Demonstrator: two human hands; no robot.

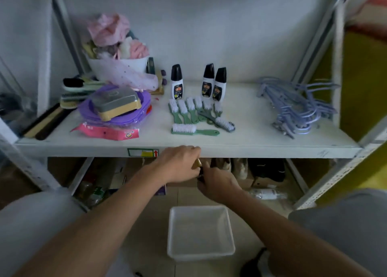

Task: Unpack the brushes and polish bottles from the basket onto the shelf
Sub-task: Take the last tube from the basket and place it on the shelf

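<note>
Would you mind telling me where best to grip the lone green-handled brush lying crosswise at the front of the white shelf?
Probably the bare green handle of the green-handled brush, taken from above and the shelf's open front: it lies flat, white bristles at the left end, handle pointing right with nothing near it.

- The left hand [178, 163] is bare. It has no glove, ring or watch on it.
- The right hand [217, 182] is bare too.
- Both arms are bare all the way down to the bottom edge of the view. No sleeve shows on them.
- Light grey cloth [35, 220] covers the left knee. It may be shorts or trousers, but the view is too blurry to tell.
- Darker grey cloth [343, 220] covers the right knee.
</note>
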